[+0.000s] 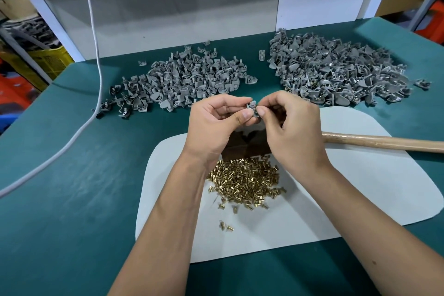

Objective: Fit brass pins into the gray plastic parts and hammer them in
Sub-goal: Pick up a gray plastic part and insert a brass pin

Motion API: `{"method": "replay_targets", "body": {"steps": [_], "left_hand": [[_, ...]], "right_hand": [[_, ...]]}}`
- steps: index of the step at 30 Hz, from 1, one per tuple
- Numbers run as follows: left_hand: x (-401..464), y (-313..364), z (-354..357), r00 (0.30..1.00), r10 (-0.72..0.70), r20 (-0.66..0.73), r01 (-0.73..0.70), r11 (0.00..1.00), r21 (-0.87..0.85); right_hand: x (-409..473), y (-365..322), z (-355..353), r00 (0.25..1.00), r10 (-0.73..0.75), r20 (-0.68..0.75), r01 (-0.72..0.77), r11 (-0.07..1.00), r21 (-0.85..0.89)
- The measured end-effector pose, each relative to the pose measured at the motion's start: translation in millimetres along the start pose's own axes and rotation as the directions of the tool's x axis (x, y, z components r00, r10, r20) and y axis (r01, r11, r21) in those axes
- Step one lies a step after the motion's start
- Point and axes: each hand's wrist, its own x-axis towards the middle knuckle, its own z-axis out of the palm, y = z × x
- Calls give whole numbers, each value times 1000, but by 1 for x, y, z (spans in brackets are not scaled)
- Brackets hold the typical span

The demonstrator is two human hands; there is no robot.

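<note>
Both forearms reach forward; left hand (211, 122) and right hand (292, 125) (fingertips meeting) pinch one gray part (252, 109).

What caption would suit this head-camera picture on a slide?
Both hands, left hand and right hand, pinch one gray plastic part above a heap of brass pins.

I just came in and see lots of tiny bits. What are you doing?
Both hands, left hand and right hand, pinch one gray plastic part above the white mat. A heap of brass pins lies below them. The hammer handle rests untouched, with two piles of gray parts behind.
</note>
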Motion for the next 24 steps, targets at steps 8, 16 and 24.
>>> {"method": "replay_targets", "body": {"steps": [8, 16, 24], "left_hand": [[-1, -1, 3, 1000, 22, -13, -21, 999, 26], [0, 2, -2, 999, -44, -25, 44, 999, 14], [0, 6, -2, 994, -106, 23, 107, 994, -38]], "right_hand": [[-3, 0, 3, 1000, 18, -18, -18, 1000, 21], [10, 10, -13, 983, -153, 103, 152, 988, 15], [12, 18, -16, 941, -333, 59, 336, 940, -60]]}}
